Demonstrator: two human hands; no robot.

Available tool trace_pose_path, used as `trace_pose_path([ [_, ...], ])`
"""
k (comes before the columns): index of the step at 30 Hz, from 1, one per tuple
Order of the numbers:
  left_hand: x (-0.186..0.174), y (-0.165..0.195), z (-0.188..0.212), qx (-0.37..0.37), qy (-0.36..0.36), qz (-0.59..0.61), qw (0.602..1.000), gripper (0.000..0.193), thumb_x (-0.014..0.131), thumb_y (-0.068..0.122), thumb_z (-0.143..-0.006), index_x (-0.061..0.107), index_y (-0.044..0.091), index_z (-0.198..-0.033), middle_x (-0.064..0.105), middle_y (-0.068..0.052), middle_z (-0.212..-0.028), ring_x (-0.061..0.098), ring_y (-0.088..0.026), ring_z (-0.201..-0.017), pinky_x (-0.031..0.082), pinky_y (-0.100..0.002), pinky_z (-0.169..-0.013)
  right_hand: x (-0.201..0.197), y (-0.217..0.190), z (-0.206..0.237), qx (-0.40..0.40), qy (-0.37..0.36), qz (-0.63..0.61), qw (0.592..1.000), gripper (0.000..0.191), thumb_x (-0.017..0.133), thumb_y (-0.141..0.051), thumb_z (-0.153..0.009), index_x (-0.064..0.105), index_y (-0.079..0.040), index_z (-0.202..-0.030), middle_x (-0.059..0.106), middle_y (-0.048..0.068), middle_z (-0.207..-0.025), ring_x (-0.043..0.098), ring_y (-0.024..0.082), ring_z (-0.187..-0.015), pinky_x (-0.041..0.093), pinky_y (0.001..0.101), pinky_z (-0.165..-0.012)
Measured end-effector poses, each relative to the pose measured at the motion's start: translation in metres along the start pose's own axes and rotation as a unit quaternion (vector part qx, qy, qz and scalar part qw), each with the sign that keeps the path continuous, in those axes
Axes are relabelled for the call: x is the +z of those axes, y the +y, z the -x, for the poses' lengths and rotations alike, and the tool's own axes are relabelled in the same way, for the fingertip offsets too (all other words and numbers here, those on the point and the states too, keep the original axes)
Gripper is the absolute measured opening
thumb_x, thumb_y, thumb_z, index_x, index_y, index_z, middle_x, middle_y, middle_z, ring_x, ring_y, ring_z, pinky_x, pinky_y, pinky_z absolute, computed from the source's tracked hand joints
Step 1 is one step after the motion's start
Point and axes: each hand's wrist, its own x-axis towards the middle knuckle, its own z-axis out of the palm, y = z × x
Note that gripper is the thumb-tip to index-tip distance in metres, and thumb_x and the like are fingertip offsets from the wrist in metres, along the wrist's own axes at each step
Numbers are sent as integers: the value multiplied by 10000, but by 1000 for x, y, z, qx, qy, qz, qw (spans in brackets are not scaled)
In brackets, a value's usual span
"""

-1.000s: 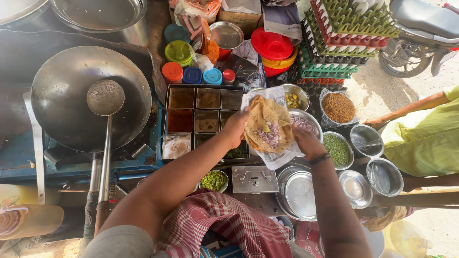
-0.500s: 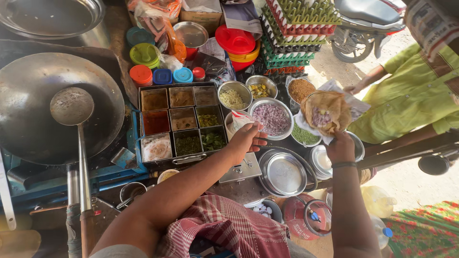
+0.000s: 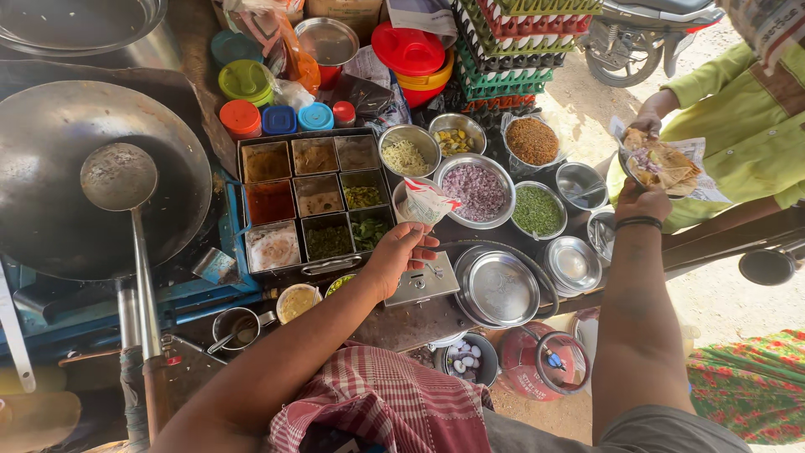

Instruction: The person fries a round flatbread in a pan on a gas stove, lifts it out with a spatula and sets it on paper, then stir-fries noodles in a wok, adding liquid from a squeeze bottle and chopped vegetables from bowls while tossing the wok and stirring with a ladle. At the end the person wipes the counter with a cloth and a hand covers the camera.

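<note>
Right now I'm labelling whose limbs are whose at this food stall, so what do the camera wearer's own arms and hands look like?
Both forearms are bare, with no sleeves reaching them and no gloves. The left hand shows no ring or band. The right hand has a dark band around its wrist. A grey short sleeve covers the right upper arm.

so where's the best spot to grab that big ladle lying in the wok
Probably the long handle, not the round bowl. The bowl lies flat inside the wok, while the handle runs straight back over the wok's near rim toward the person. Coming from the near side, wrapping the lower handle from above, looks easiest; the left hand is nearest.
</note>
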Motion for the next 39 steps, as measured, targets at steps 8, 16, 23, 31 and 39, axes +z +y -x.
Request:
trace_pose_path([
  [8,-32,9,42,20,65,6,998,373,486,340,-1032,585,107,-1307,714,-62,-1184,687,-155,-971,491,-330,-832,-8,20,-42,-39,-26,-8,999,409,533,-360,-1081,605,-20,-1296,742,184,-1070,720,279,-825,647,344,-704],
  [16,-21,19,55,6,83,57,995,418,474,365,-1038,573,88,-1335,703,-82,-1178,676,-183,-998,494,-351,-844,-9,158,-85,70,-41,444,892,357,718,-250,-938,623,41,-1123,717,185,-1063,781,307,-913,670,391,-746],
  [23,-14,19,51,4,24,143,989,483,448,413,-1045,535,56,-1357,685,-115,-1202,677,-225,-1018,509,-373,-864,11,208,-115,33,91,599,795,421,776,-211,-844,603,10,-1158,727,118,-1109,726,212,-906,627,361,-750],
  [31,-23,14,48,44,-2,174,984,530,459,429,-1050,505,36,-1403,668,-142,-1243,665,-244,-1055,508,-385,-897,4,211,-102,25,82,238,967,370,627,-2,-860,528,25,-1216,640,176,-1099,693,300,-895,659,453,-723],
  [39,-65,31,123,132,63,73,987,458,489,337,-1051,532,43,-1399,649,-143,-1277,637,-250,-1133,495,-395,-982,-8,187,-75,-11,-122,244,962,334,645,49,-861,474,-64,-1124,622,134,-1029,618,213,-814,604,414,-687],
])
